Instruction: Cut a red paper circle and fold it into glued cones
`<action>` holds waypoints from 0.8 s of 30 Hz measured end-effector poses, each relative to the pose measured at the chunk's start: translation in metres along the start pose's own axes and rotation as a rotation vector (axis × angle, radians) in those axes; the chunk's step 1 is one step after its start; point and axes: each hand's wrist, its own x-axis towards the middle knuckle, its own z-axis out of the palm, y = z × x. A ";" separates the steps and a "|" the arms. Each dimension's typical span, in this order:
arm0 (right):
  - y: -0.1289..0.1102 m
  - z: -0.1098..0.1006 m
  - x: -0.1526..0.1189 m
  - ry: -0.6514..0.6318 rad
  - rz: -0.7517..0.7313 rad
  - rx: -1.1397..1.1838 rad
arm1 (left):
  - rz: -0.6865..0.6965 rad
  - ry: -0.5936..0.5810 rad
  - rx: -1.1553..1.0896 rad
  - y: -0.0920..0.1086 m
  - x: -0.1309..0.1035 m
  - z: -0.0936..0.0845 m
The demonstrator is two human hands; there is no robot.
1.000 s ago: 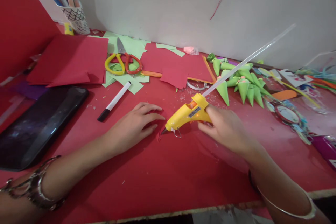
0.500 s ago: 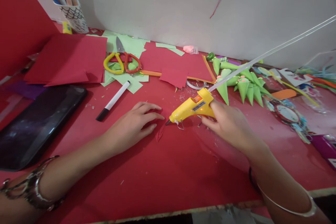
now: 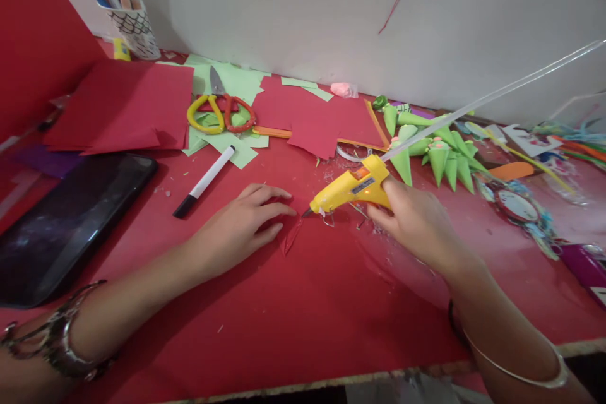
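My right hand [image 3: 416, 214] is wrapped round the grip of a yellow hot glue gun [image 3: 350, 188], whose long clear glue stick [image 3: 492, 96] juts out to the upper right. The dark nozzle points down-left at the upper end of a small folded piece of red paper [image 3: 290, 241]. A thin glossy line, seemingly glue, runs along that paper's edge. Lying on the table with its fingers apart, my left hand [image 3: 241, 227] has its fingertips at the paper's left side. The red paper blends with the red table [image 3: 265, 334], so its full outline is hard to see.
Left of my hands lie a black-and-white marker [image 3: 204, 182], a phone [image 3: 71, 227] and stacked red paper [image 3: 127, 107]. Scissors [image 3: 221, 115] rest on green scraps behind. Green paper cones [image 3: 440, 161] sit at right, near a round mirror-like ornament [image 3: 517, 205]. A pen cup [image 3: 135, 31] stands back left.
The glue gun has shifted slightly up and to the right, its nozzle moving along the small paper's edge. A glossy line on the paper shows more clearly. My left hand stays still.
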 end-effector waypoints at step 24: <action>0.006 0.005 0.001 0.022 0.106 -0.037 | -0.021 -0.023 0.026 0.002 0.000 -0.001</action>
